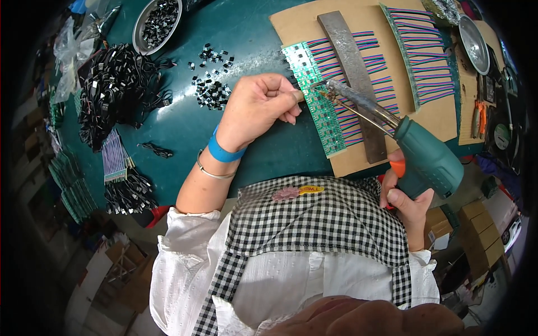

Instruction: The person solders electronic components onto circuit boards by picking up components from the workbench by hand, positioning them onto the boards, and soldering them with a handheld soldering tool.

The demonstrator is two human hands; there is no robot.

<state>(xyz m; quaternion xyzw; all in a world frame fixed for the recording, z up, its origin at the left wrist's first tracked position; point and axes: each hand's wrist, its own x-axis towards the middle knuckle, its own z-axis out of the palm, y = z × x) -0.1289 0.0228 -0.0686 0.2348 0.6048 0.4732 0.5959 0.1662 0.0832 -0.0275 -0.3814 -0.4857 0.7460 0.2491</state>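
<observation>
My right hand (408,203) is wrapped round the handle of a green soldering gun (430,159) with an orange trigger. Its long tip reaches left, over a green circuit board panel (334,140). At the panel's left edge my left hand (259,106) is closed in a pinch close to the tip; what its fingers hold is too small to make out. Rows of coloured wires (353,134) run out from the panel's right side. Across these wires lies a flat grey metal bar (367,120). Cardboard (297,28) supports panel, wires and bar.
Another wired panel (404,70) lies right of the bar. Small black connectors (212,94) are scattered beyond my left hand, with more in a metal bowl (136,36). A heap of black cables (109,92) covers the left. Orange-handled pliers (479,120) and a metal dish (469,47) sit far right.
</observation>
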